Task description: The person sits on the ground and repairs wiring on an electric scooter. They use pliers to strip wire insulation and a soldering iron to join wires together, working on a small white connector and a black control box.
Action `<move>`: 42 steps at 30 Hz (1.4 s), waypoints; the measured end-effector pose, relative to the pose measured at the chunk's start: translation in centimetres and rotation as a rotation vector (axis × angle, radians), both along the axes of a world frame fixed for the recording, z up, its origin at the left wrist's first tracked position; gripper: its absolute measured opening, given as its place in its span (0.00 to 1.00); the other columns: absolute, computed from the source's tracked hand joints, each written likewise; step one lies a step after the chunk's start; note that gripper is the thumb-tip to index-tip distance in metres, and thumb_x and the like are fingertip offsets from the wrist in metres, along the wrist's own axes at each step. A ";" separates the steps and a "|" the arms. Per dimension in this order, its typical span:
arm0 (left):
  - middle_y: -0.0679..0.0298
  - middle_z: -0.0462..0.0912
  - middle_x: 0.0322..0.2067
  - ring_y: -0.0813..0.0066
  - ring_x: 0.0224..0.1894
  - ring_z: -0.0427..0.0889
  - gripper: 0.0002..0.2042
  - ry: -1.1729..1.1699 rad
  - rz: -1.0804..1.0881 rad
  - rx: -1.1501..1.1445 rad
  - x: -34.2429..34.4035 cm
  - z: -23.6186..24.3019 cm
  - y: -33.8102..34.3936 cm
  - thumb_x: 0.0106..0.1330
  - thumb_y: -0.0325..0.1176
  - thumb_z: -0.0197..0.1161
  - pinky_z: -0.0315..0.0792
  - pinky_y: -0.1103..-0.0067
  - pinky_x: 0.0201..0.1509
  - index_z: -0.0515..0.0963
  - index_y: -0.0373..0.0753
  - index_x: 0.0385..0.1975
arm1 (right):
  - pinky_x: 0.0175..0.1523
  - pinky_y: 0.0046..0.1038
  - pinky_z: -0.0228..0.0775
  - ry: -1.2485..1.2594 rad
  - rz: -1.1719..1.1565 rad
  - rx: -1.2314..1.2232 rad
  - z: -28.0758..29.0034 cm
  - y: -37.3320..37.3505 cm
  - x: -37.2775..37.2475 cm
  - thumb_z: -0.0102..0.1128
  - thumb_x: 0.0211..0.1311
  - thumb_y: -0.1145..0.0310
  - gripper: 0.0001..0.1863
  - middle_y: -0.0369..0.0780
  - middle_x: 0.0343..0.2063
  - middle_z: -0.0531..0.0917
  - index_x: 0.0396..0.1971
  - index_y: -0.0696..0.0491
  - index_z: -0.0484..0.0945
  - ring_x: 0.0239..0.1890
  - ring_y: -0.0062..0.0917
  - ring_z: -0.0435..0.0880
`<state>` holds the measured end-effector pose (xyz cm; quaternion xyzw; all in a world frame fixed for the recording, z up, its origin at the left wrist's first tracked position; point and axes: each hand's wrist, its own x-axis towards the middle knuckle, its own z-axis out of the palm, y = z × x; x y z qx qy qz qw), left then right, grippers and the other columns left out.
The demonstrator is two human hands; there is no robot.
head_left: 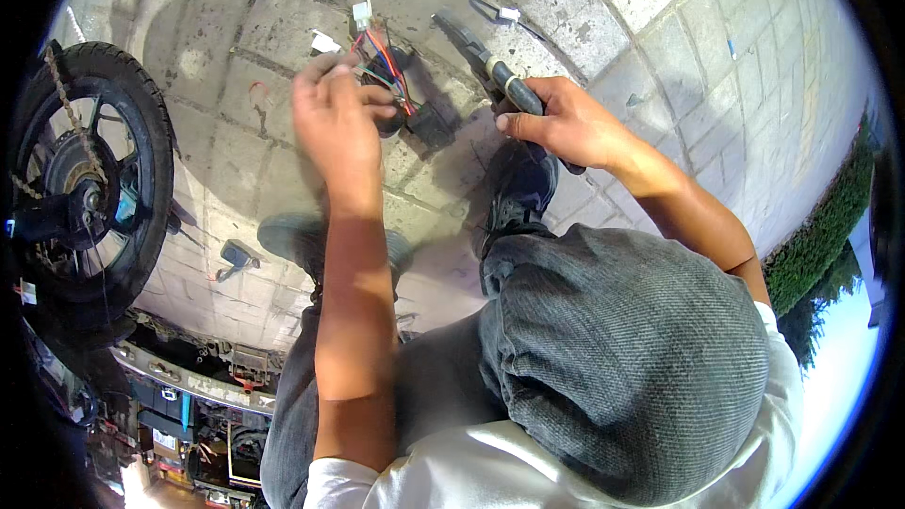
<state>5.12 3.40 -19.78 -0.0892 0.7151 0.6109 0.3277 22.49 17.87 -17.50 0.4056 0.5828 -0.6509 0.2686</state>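
My left hand (341, 118), slightly blurred, has its fingers closed about a bundle of coloured wires (382, 55). White plug connectors (362, 12) sit at the far ends of the wires. At their near end is a small black box (432, 125), just right of my left fingers. The fingers partly hide the bundle. In my right hand (570, 123) is a pair of pliers (512, 87) with dark handles, its jaws pointing up and left, away from me. The pliers' jaws are apart from the wires.
A spoked motor wheel (99, 179) with a chain stands at the left. On the paving lie a short black cable with a white connector (509, 14) and a small dark part (238, 256). An open case of parts and tools (179, 396) fills the lower left. My shoe (518, 188) is below the pliers.
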 end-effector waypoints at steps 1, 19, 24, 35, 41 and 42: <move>0.62 0.77 0.27 0.81 0.20 0.74 0.07 0.084 0.024 -0.115 0.3 0.7 -0.3 0.67 0.26 0.54 0.68 0.85 0.20 0.70 0.32 0.42 | 0.27 0.27 0.62 0.030 -0.011 0.009 -0.2 -0.1 0.2 0.63 0.54 0.60 0.16 0.35 0.15 0.71 0.26 0.60 0.75 0.21 0.19 0.69; 0.58 0.80 0.29 0.77 0.25 0.79 0.11 -0.215 -0.202 -0.051 2.1 0.1 0.8 0.64 0.27 0.60 0.75 0.82 0.27 0.76 0.25 0.41 | 0.33 0.24 0.65 0.034 0.178 0.041 0.1 0.1 -0.3 0.60 0.57 0.68 0.11 0.35 0.23 0.78 0.37 0.59 0.79 0.28 0.17 0.72; 0.56 0.81 0.37 0.73 0.30 0.81 0.13 -0.255 -0.127 0.035 3.4 0.3 -0.2 0.64 0.28 0.62 0.78 0.80 0.34 0.75 0.27 0.43 | 0.28 0.30 0.64 0.086 0.039 0.086 -0.1 -0.6 1.2 0.60 0.53 0.65 0.14 0.40 0.15 0.73 0.27 0.62 0.75 0.21 0.23 0.71; 0.59 0.81 0.40 0.74 0.38 0.80 0.12 0.150 -0.480 -0.073 5.1 -0.7 -2.9 0.65 0.27 0.59 0.75 0.79 0.43 0.76 0.30 0.47 | 0.34 0.20 0.65 -0.053 0.049 0.049 0.9 0.5 1.1 0.59 0.54 0.69 0.13 0.33 0.25 0.78 0.37 0.61 0.79 0.29 0.15 0.73; 0.51 0.79 0.43 0.53 0.46 0.79 0.12 0.578 -0.780 -0.097 8.8 1.1 -2.4 0.61 0.23 0.58 0.74 0.70 0.49 0.77 0.33 0.45 | 0.30 0.19 0.63 -0.061 -0.005 0.075 1.2 0.5 1.8 0.57 0.54 0.71 0.14 0.33 0.25 0.78 0.40 0.60 0.79 0.27 0.15 0.73; 0.51 0.79 0.43 0.54 0.45 0.79 0.12 0.578 -0.767 -0.094 8.9 0.9 -2.6 0.61 0.22 0.57 0.74 0.70 0.49 0.77 0.33 0.45 | 0.30 0.21 0.64 -0.082 -0.003 0.100 1.3 0.4 1.7 0.58 0.53 0.70 0.13 0.34 0.23 0.77 0.37 0.60 0.79 0.26 0.16 0.73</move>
